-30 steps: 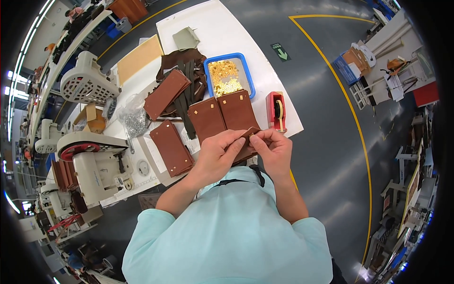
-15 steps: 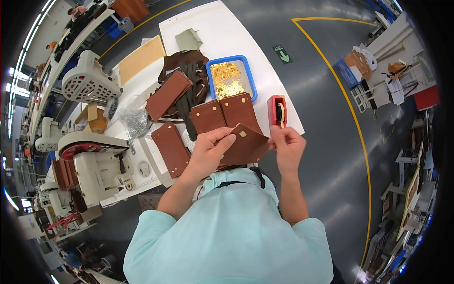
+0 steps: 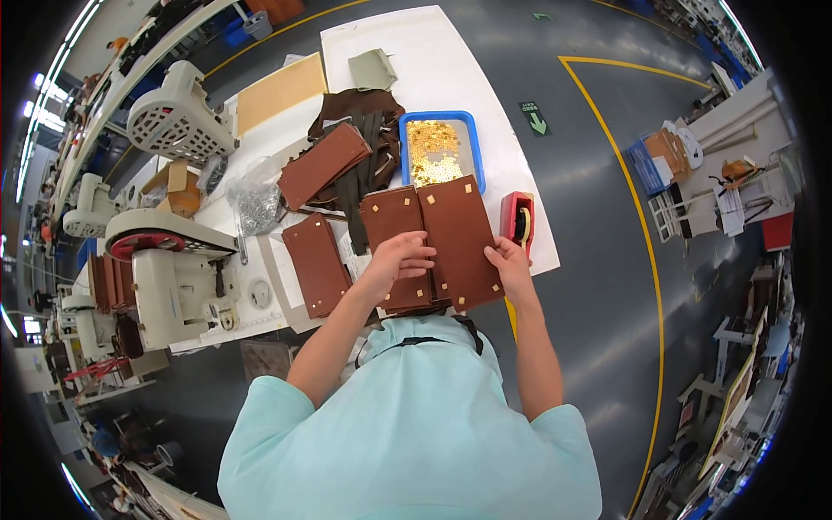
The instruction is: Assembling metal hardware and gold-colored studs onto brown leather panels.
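A brown leather panel point(image 3: 465, 247) with small gold-coloured squares near its corners lies on the right-hand pile. My right hand point(image 3: 510, 263) pinches its right edge, thumb on top. Over the neighbouring pile of leather panels point(image 3: 392, 217) hovers my left hand point(image 3: 400, 264), fingers loosely stretched and apart, nothing in them. Just beyond the panels is a blue-rimmed tray point(image 3: 478, 165) holding many small gold-coloured pieces. A red tape dispenser point(image 3: 507, 212) stands right of the panel, close to my right hand.
Another leather pile point(image 3: 317, 273) lies left of my left hand. More leather pieces point(image 3: 321, 169) rest on dark strips point(image 3: 374, 147) farther back. A clear plastic bag point(image 3: 254, 204) and a cream sewing machine point(image 3: 173, 286) stand left. The white table point(image 3: 416, 52) ends at right.
The leather panel, lifted and bent between both hands before, now lies flat on the right pile. My left hand has let go of it; my right still grips its edge. The view has shifted slightly.
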Action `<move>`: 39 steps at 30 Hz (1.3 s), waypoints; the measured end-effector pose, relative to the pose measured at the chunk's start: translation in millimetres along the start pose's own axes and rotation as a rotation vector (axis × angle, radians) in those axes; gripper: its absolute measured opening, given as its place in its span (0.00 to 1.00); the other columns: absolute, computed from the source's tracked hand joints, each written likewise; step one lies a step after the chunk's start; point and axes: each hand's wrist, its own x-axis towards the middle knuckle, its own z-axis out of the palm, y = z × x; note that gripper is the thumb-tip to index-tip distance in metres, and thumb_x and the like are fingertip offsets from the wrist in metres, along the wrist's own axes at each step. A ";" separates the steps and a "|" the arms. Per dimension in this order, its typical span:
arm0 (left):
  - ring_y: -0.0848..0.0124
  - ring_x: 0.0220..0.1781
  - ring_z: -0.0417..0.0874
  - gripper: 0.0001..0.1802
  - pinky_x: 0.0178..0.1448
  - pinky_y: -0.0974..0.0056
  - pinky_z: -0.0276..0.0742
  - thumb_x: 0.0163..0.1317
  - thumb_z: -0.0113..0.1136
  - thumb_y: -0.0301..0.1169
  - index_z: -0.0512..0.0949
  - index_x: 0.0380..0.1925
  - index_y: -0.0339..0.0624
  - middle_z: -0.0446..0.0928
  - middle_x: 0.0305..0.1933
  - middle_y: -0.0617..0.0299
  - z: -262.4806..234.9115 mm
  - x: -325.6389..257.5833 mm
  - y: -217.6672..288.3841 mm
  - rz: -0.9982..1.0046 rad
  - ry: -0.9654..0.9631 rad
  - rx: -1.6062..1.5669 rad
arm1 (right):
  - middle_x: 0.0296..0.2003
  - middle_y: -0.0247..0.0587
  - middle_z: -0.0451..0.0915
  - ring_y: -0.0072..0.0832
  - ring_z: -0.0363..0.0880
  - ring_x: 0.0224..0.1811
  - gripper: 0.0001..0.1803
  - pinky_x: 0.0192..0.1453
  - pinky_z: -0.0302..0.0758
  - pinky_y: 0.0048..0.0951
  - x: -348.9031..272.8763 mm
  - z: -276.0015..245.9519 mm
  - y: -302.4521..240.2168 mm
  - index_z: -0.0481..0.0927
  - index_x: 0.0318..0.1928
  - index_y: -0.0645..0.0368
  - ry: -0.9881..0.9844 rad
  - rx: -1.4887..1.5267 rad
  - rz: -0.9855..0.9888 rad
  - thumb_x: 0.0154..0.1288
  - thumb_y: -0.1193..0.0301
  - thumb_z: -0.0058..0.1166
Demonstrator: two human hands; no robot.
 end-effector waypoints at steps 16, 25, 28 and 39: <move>0.69 0.38 0.85 0.19 0.42 0.65 0.81 0.62 0.60 0.33 0.79 0.52 0.37 0.84 0.41 0.55 12.3 -0.5 -35.8 0.043 0.208 0.596 | 0.36 0.44 0.85 0.35 0.84 0.35 0.20 0.44 0.79 0.34 55.8 -10.3 47.9 0.81 0.50 0.63 0.239 -0.820 -0.004 0.57 0.68 0.64; 0.69 0.35 0.84 0.07 0.42 0.66 0.79 0.50 0.62 0.25 0.87 0.29 0.42 0.85 0.38 0.59 -57.3 -14.8 -61.1 0.506 0.539 0.564 | 0.46 0.48 0.80 0.44 0.80 0.49 0.21 0.54 0.75 0.42 33.9 -65.7 46.5 0.83 0.48 0.57 0.657 -1.182 -0.141 0.58 0.57 0.62; 0.64 0.41 0.86 0.07 0.47 0.64 0.80 0.53 0.61 0.27 0.88 0.28 0.44 0.85 0.41 0.58 -130.8 -18.2 -79.8 0.518 0.894 0.636 | 0.39 0.51 0.84 0.47 0.83 0.44 0.30 0.53 0.76 0.39 16.6 -113.7 49.0 0.83 0.49 0.65 0.545 -1.159 0.102 0.56 0.51 0.63; 0.50 0.61 0.73 0.53 0.60 0.45 0.72 0.46 0.74 0.49 0.57 0.70 0.48 0.72 0.59 0.48 -194.6 4.7 -73.6 -0.183 1.259 1.089 | 0.31 0.35 0.83 0.24 0.82 0.31 0.10 0.33 0.75 0.26 8.4 -109.1 51.7 0.83 0.39 0.62 0.629 -0.251 0.256 0.58 0.70 0.63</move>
